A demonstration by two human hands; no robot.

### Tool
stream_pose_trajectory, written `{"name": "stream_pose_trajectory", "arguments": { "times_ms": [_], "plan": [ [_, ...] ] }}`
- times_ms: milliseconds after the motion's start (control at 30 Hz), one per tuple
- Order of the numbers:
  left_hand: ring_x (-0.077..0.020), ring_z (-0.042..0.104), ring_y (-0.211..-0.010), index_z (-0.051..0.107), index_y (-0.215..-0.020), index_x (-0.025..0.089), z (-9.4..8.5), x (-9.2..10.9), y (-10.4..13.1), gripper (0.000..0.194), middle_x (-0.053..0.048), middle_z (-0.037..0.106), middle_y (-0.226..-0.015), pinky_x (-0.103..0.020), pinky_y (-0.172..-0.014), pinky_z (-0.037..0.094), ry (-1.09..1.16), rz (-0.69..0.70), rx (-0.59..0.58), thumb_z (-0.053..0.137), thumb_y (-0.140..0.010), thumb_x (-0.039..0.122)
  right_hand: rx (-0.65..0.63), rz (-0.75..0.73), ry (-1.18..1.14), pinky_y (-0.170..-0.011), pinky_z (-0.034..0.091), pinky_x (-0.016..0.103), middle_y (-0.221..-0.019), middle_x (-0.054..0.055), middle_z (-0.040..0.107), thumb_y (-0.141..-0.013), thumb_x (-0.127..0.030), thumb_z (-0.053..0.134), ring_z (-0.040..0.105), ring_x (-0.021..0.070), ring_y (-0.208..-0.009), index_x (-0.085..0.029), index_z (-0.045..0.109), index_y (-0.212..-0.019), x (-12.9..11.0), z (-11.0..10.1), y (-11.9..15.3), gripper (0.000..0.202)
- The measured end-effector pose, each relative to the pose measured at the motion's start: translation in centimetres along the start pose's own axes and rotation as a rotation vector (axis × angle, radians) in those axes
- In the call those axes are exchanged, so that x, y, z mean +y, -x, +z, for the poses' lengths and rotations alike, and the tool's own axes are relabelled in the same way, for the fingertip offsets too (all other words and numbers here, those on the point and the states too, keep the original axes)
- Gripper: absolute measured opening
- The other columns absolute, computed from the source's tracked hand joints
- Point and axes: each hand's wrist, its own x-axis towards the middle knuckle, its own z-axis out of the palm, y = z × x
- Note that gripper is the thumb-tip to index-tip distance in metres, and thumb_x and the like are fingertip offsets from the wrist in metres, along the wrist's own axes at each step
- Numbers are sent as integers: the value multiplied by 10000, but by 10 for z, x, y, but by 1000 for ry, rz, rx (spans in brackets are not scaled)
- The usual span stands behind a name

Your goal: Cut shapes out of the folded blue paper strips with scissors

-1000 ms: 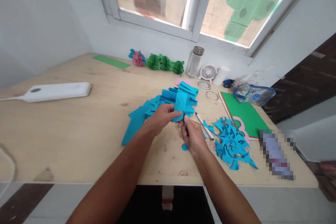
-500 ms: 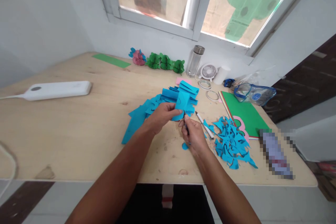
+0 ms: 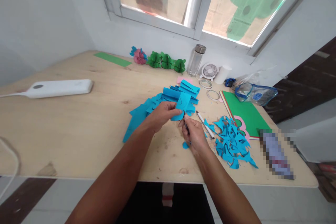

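Note:
Between thumb and fingers, my left hand [image 3: 166, 113] pinches a blue piece of paper [image 3: 183, 101] that has a curved line drawn on it. My right hand [image 3: 193, 129] is closed around a pair of scissors [image 3: 186, 126], its blades at the paper's lower right edge; much of the tool is hidden by the fingers. Behind the hands lies a stack of folded blue paper strips [image 3: 173, 93], and more blue sheets [image 3: 138, 117] spread out to the left. A small blue round piece [image 3: 186, 145] rests on the table below my right hand.
Blue scraps [image 3: 232, 141] are heaped to the right, beside a white pen [image 3: 205, 124] and green sheets [image 3: 248, 112]. Along the wall stand paper decorations [image 3: 166, 61], a glass bottle [image 3: 196, 61] and a small fan [image 3: 209, 71]. A white power strip [image 3: 61, 88] lies at left.
The view has shifted very slightly. Both hands keep the same grip on the paper and the scissors, with almost no visible motion.

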Motion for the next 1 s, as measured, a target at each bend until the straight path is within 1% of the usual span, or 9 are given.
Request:
{"name": "stream_pose_trajectory", "arguments": {
  "times_ms": [367,600,767,1000],
  "plan": [
    [-105,427,-565,546,-562,151,-6,4,2,179,22,517,-572,-230,-539,359,-54,-14,-72,612,-619,307,-45,8,28,-317,103,209,-349,-86,368,-705,-601,590,223,40,-285,-167,580,-623,-7,1,6,441],
    [-102,407,-559,544,-562,156,-5,4,1,168,26,507,-571,-223,-521,343,-58,-16,-75,607,-614,302,-42,18,29,-326,95,213,-349,-84,372,-709,-597,590,223,41,-283,-166,585,-629,-6,0,5,439],
    [-93,382,-542,532,-552,153,-7,4,2,144,30,482,-555,-217,-501,320,-58,-17,-86,597,-611,267,-70,17,21,-329,90,214,-344,-85,373,-708,-591,593,224,39,-284,-163,585,-621,-5,0,5,436],
    [-93,360,-526,503,-535,164,-7,6,2,162,34,460,-542,-223,-479,279,-64,-22,-85,596,-594,283,-65,-4,31,-325,97,214,-338,-85,368,-708,-591,597,216,43,-289,-165,587,-615,-6,1,6,436]
  ]
}}
